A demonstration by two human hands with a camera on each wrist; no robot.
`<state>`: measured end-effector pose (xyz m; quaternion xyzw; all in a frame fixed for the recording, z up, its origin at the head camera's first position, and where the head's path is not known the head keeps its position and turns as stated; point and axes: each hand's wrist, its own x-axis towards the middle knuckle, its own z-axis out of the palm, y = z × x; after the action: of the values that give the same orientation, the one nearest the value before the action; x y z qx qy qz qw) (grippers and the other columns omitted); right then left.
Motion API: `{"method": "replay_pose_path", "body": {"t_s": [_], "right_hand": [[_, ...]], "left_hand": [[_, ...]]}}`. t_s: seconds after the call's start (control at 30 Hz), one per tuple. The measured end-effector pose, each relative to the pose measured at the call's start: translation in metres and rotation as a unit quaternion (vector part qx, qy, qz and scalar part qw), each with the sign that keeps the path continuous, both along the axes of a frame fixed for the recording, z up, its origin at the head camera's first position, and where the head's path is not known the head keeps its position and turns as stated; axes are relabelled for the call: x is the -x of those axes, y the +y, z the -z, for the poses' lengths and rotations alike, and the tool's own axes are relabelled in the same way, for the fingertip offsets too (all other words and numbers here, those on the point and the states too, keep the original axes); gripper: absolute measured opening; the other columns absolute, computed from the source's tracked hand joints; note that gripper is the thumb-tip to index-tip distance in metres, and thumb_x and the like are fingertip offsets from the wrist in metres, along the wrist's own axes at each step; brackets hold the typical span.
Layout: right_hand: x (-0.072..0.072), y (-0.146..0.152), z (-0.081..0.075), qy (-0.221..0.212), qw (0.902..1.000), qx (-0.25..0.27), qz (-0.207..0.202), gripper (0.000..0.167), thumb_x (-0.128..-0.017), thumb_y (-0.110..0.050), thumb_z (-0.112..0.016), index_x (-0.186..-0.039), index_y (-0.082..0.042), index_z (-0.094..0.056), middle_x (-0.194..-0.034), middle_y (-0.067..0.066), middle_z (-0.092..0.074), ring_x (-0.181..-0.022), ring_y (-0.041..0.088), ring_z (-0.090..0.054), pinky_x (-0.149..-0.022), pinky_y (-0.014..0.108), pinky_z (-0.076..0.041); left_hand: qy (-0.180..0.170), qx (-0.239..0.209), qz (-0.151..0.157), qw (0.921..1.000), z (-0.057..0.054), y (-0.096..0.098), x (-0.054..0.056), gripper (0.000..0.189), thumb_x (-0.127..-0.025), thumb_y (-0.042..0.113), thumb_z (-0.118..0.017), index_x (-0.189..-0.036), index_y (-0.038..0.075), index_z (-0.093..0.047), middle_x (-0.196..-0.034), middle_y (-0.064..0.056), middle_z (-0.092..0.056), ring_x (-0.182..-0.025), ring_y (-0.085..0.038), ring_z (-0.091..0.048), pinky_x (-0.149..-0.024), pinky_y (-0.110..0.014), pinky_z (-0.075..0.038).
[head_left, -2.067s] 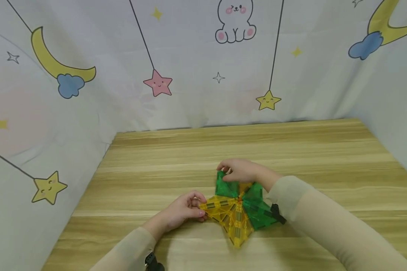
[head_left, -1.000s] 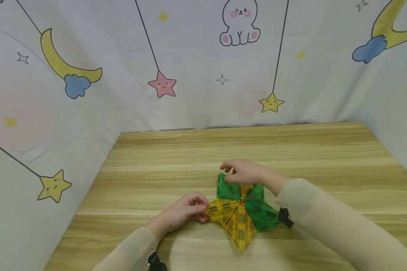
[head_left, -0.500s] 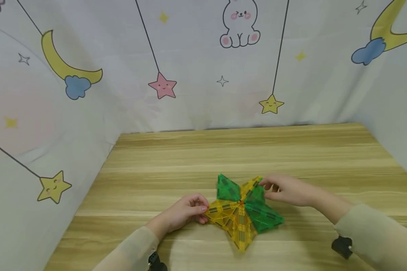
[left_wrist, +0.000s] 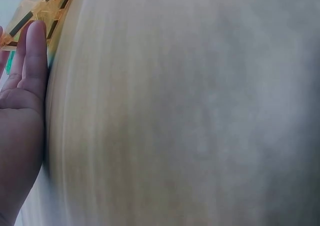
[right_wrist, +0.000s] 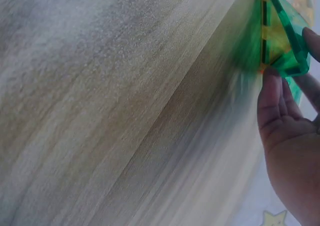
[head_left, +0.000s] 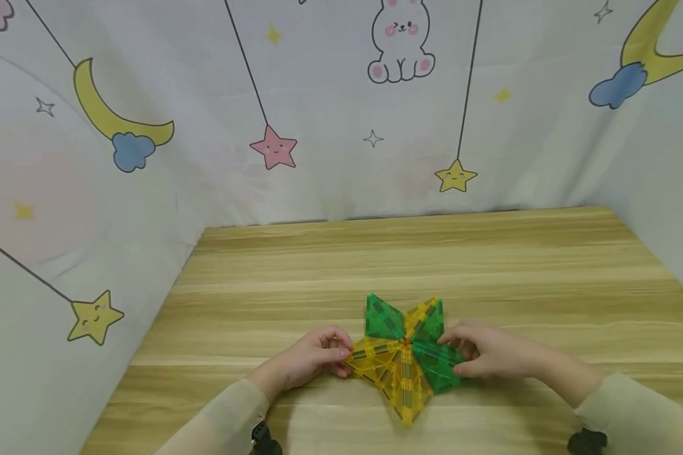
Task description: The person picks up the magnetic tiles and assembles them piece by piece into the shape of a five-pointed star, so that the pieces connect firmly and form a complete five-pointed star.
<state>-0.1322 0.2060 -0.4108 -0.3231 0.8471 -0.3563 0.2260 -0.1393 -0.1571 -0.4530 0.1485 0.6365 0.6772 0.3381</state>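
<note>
A star built of see-through green and yellow magnetic tiles (head_left: 406, 385) lies on the table, its raised points meeting at a centre. At its left yellow point, my left hand (head_left: 304, 359) pinches the tip between thumb and fingers. My right hand (head_left: 503, 351) has its thumb and fingers curled around the right green point, partly covering that tip. In the left wrist view, the fingers (left_wrist: 34, 61) touch the yellow tile (left_wrist: 52, 11) from below. The right wrist view has the green tile's frame (right_wrist: 287, 24) between thumb and fingers.
The wood-grain table (head_left: 296, 265) meets a white cloth backdrop (head_left: 330, 177) printed with moons, stars and a rabbit. Cloth also hangs along both sides. Dark straps with devices sit on both wrists.
From the upper left green point my right hand has moved right and towards me, past the upper right point, to the right green point. My left hand stays at the left yellow tip.
</note>
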Motion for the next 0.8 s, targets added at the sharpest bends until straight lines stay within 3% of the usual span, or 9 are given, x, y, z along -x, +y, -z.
{"method": "replay_pose_path", "body": {"t_s": [0.37,0.8], "right_hand": [[-0.002,0.0009,0.0026,0.004,0.9999,0.003,0.016,0.049,-0.085,-0.037,-0.068,-0.123,-0.008,-0.056,-0.111,0.003,-0.052,-0.086,0.009,-0.051,-0.071,0.027,-0.046],[-0.0052,0.0005,0.002,0.008,0.9997,0.008,0.023,0.045,-0.086,-0.036,-0.067,-0.121,-0.01,-0.058,-0.11,0.002,-0.052,-0.088,0.01,-0.052,-0.073,0.027,-0.047]], "left_hand": [[-0.02,-0.004,0.03,0.9993,-0.0015,-0.0014,0.0035,0.012,-0.091,0.006,-0.058,-0.102,0.005,-0.055,-0.086,-0.006,-0.058,-0.079,-0.02,-0.064,-0.074,-0.034,-0.052],[-0.006,0.009,0.038,0.9992,-0.0061,-0.001,0.0011,0.014,-0.091,0.007,-0.059,-0.103,0.003,-0.054,-0.086,-0.007,-0.058,-0.079,-0.02,-0.063,-0.071,-0.032,-0.052]]}}
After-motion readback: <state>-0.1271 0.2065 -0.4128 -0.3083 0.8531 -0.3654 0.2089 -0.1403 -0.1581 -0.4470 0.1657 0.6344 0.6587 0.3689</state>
